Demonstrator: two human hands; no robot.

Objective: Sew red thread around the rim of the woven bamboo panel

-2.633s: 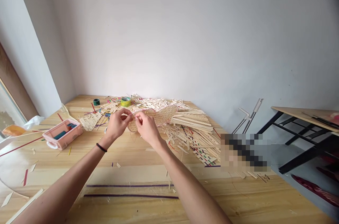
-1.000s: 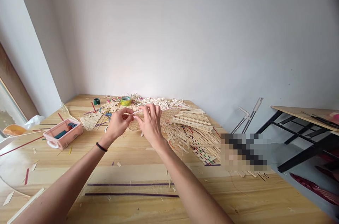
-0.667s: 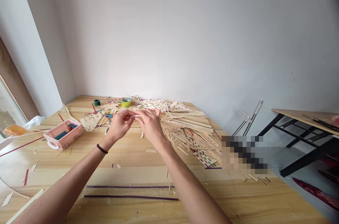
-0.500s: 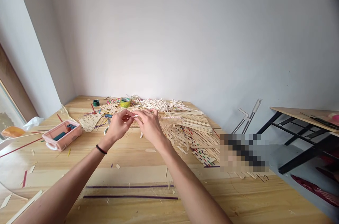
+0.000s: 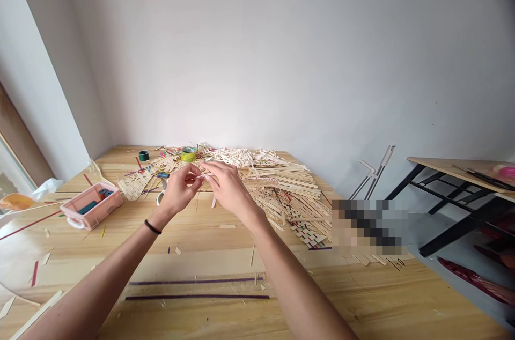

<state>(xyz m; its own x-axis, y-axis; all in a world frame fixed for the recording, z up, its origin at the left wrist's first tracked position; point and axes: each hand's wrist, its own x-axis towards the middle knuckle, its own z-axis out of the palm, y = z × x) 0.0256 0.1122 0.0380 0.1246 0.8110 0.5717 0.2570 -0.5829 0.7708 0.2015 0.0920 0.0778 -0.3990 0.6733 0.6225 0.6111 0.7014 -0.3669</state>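
Observation:
My left hand [image 5: 183,187], with a black band at the wrist, is closed in a pinch above the middle of the wooden table [image 5: 193,254]. Facing it, my right hand [image 5: 225,184] has its thumb and fingers pressed together near the left fingertips. Between the two hands is a small whitish piece [image 5: 205,176], too small to identify. A thin thread seems to hang below the fingertips. Beneath and behind the hands lie a blue-handled tool [image 5: 163,175] and a white ring-like object [image 5: 160,198], partly hidden by my left hand.
A pink box [image 5: 92,207] with spools stands left. Behind are green tape [image 5: 144,155], yellow tape [image 5: 188,154] and piled pale strips [image 5: 298,182]. A woven piece [image 5: 134,185] lies left, a colourful one [image 5: 308,234] right. Purple strips [image 5: 197,297] lie in front.
My right hand has turned slightly, its fingers lying flatter and closer together. The whitish piece between the hands shows a little more. The whole view has shifted slightly.

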